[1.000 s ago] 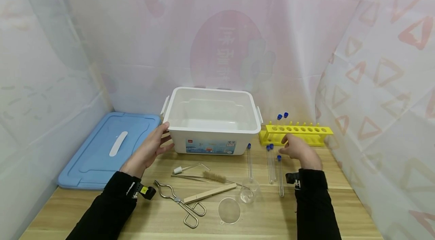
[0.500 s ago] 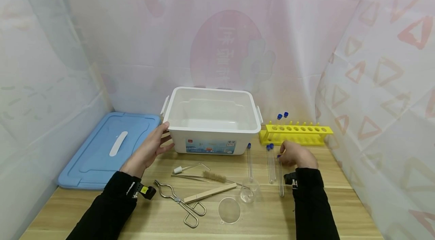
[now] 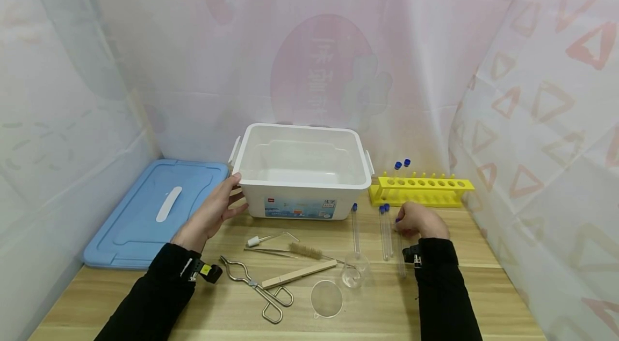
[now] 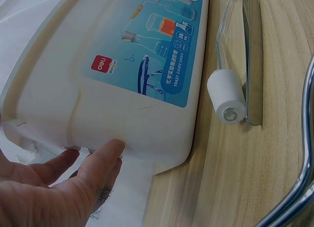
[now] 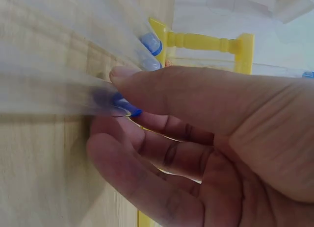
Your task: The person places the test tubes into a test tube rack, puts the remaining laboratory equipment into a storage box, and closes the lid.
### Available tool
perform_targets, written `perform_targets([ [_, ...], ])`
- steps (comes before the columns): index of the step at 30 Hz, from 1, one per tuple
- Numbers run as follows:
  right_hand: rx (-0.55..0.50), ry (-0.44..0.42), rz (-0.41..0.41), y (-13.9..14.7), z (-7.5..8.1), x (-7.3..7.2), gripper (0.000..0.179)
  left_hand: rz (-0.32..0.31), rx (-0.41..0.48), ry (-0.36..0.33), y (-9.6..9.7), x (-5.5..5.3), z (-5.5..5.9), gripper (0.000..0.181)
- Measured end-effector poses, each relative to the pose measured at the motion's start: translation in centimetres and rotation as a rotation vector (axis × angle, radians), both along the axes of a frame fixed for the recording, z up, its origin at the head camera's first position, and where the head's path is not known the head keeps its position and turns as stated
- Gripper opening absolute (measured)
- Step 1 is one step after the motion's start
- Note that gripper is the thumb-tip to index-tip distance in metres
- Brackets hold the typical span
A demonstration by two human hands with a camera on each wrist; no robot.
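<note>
My right hand (image 3: pixel 420 221) pinches a clear test tube (image 3: pixel 401 258) near its blue cap (image 5: pixel 128 108), with thumb and fingertips around it. The tube is blurred, its lower end pointing toward me. To its left lie two more blue-capped test tubes (image 3: pixel 386 236), and another test tube (image 3: pixel 355 231) lies near the box. Behind my right hand stands a yellow test tube rack (image 3: pixel 425 184) with two capped tubes upright at its left end. My left hand (image 3: pixel 213 212) rests against the left front corner of a white plastic box (image 3: pixel 300 196), fingers fairly straight on its wall.
A blue lid (image 3: pixel 140 223) lies at the left. In front of the box are metal crucible tongs (image 3: pixel 256 284), a wooden clamp (image 3: pixel 297 274), a tube brush (image 3: pixel 304 251), tweezers (image 4: pixel 253 65), a stoppered glass tube (image 4: pixel 225 92), a beaker (image 3: pixel 354 274) and a round mesh (image 3: pixel 326 299).
My right hand has come down and toward me from beside the rack to the nearest capped test tube and taken hold of it. The tube has shifted slightly. My left hand stays in place.
</note>
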State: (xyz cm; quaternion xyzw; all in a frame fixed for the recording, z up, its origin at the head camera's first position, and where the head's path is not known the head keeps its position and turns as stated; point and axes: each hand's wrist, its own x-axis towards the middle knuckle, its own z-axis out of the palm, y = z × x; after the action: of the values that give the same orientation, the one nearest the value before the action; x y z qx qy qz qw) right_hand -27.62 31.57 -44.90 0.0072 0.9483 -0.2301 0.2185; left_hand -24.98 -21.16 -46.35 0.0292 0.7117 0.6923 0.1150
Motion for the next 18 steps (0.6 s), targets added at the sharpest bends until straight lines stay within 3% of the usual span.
perform_targets([
  [4,0.004,0.012,0.021,0.5,-0.4,-0.6,0.014,0.002,-0.003,0.000,0.0,0.0,0.0,0.086],
  [6,-0.005,0.024,0.025,1.3,-1.3,-1.5,0.016,0.003,-0.002,-0.001,0.0,0.0,0.0,0.086],
  [11,-0.062,0.052,-0.026,2.3,-2.3,-2.8,0.026,0.002,0.001,-0.002,0.0,0.0,0.0,0.085],
  [18,-0.127,0.131,-0.029,2.6,-1.0,-2.1,0.028,-0.004,-0.001,0.004,0.0,0.0,0.0,0.085],
])
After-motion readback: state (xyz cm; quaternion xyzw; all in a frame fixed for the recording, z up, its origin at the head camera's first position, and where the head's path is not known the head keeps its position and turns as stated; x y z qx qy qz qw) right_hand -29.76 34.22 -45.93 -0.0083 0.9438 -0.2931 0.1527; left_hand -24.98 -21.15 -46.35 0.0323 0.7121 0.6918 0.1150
